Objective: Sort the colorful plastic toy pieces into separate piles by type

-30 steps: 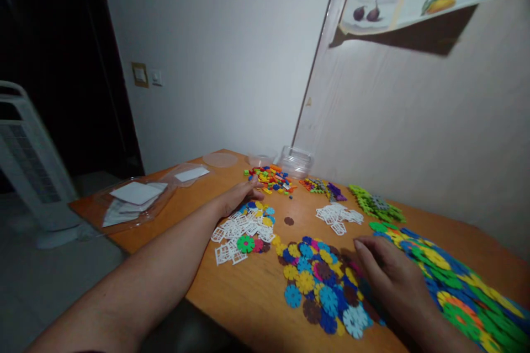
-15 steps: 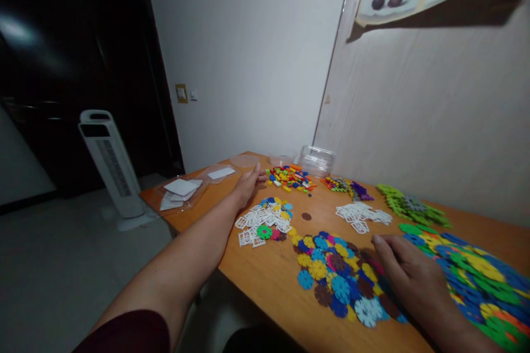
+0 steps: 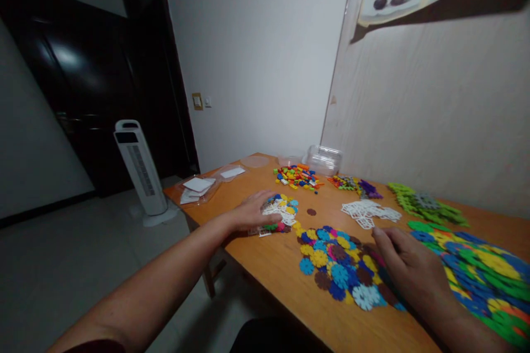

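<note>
My left hand lies over the left side of a small pile of white lattice window pieces, thumb and fingers apart around it. Mixed into that pile are yellow, blue, green and pink snowflake discs. On the right, my right hand rests at the edge of a larger heap of coloured snowflake discs. Its fingers are curled in, the thumb lying along them; whether anything is inside is hidden. A single brown disc lies between the piles.
Small building bricks, a clear plastic box, purple pieces, white lattice pieces, lime-green pieces and flat coloured pieces spread across the table. White cards sit far left. A tower fan stands beyond the table.
My left hand has come back from beside the building bricks to the small white lattice pile, now covering part of it. My right hand stays by the disc heap. The view has shifted slightly.
</note>
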A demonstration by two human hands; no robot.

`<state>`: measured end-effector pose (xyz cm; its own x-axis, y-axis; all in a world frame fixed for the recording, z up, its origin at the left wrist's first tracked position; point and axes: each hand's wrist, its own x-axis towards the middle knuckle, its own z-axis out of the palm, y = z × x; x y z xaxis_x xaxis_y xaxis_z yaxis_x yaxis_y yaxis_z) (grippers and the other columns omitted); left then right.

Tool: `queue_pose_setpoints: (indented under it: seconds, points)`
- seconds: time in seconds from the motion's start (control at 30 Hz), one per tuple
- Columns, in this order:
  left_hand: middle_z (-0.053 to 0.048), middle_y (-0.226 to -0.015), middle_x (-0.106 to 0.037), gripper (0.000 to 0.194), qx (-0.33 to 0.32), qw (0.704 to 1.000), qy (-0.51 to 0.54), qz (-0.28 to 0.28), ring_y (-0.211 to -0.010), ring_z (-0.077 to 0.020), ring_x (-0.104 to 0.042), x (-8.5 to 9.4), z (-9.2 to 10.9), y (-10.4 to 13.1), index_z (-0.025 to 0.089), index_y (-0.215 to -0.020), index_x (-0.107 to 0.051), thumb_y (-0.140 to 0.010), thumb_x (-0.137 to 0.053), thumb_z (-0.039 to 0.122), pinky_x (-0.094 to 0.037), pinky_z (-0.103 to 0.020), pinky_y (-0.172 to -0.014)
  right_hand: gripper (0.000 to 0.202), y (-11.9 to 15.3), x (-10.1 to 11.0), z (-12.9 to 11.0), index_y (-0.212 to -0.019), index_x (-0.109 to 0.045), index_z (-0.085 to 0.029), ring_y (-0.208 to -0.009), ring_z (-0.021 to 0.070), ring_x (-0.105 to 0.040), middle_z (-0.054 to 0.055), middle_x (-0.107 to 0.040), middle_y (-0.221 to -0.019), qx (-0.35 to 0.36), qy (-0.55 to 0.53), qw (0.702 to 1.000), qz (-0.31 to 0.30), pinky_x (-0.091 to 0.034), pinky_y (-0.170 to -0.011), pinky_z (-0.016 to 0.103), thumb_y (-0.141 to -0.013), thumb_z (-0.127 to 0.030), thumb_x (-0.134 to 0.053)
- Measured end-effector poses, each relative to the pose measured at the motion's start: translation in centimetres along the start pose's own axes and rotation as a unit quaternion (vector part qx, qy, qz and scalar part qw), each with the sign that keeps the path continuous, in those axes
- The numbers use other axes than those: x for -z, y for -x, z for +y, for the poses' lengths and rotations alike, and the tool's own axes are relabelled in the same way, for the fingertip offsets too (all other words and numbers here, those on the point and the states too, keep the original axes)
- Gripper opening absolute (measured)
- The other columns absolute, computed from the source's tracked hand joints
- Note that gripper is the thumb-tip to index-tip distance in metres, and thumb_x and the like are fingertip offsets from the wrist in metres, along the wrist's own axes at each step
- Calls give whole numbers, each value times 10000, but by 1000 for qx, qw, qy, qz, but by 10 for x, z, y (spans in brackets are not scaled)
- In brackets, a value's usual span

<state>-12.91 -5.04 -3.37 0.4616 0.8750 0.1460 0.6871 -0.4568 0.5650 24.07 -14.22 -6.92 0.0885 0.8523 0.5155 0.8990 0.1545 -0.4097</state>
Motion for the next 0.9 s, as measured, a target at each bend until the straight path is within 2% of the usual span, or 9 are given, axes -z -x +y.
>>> queue_pose_setpoints:
  seconds: [0.1, 0.23, 0.5, 0.77, 0.9]
  points:
    - [-135, -1642, -206, 1087, 19, 997, -66, -21, -1506, -376, -165, -12, 10, 3, 253, -1559, -320, -676, -602, 820, -134, -532, -1209, 427, -2, -3, 4, -815, -641, -249, -702, 234, -638, 53, -690, -774, 3, -3, 1000, 4, -436, -650, 345, -952, -567, -391]
    - [-141, -1636, -224, 1106, 39, 994, -104, -15, -1503, -409, -146, -26, 16, -8, 260, -1548, -349, -645, -586, 853, -120, -568, -1196, 413, -5, -7, 8, -785, -641, -251, -684, 225, -645, 51, -699, -757, 9, -12, 1000, -8, -428, -608, 325, -942, -558, -414]
    - [-155, -1615, -279, 1016, 20, 991, -132, -13, -1479, -375, -250, -33, 15, -30, 226, -1528, -388, -728, -498, 841, -191, -504, -1193, 407, -5, -8, 4, -754, -634, -249, -669, 212, -643, 40, -691, -745, 16, -10, 1000, 1, -400, -556, 295, -940, -536, -412]
    - [-142, -1600, -318, 927, -15, 991, -135, 0, -1464, -352, -291, -41, 12, -51, 214, -1501, -423, -788, -470, 804, -217, -476, -1197, 411, -2, -5, -4, -762, -614, -249, -694, 204, -635, 35, -681, -752, -1, -17, 1000, -5, -395, -590, 296, -962, -526, -386]
    - [-153, -1545, -406, 861, -49, 989, -137, 12, -1413, -341, -372, -42, 8, -58, 182, -1465, -454, -833, -452, 768, -286, -471, -1165, 424, -1, -4, -8, -739, -590, -247, -690, 189, -618, 20, -653, -728, -9, -22, 1000, -5, -380, -606, 293, -969, -529, -373]
